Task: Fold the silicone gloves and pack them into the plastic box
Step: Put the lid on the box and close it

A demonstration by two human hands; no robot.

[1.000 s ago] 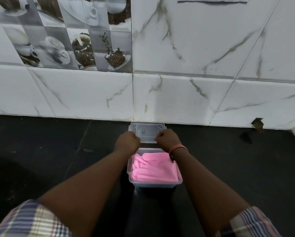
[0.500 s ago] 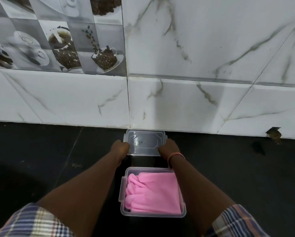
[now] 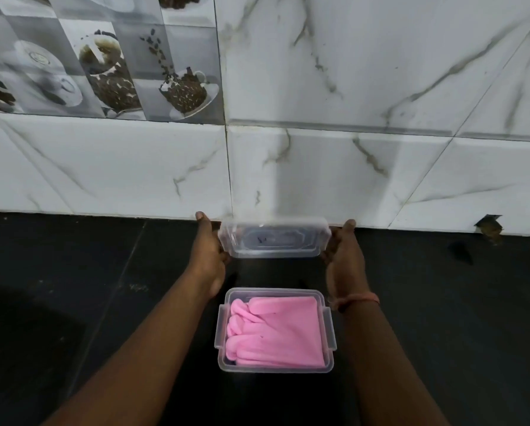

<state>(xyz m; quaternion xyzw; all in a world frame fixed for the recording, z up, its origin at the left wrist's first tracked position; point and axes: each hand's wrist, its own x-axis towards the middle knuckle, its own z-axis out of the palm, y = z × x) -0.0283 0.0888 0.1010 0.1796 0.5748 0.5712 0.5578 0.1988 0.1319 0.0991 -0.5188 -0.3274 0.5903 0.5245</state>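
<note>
The left hand (image 3: 209,253) and right hand (image 3: 343,256) each hold one end of the clear lid (image 3: 274,238), fingers curled round its edges, near the wall (image 3: 319,167). The pink gloves (image 3: 276,332) lie folded inside the plastic box (image 3: 327,330) on the dark counter (image 3: 103,287). The lid could land crooked or pinch a glove. There is open room on both sides.

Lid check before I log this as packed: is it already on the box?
No, both hands hold the lid up beyond the open box.
</note>
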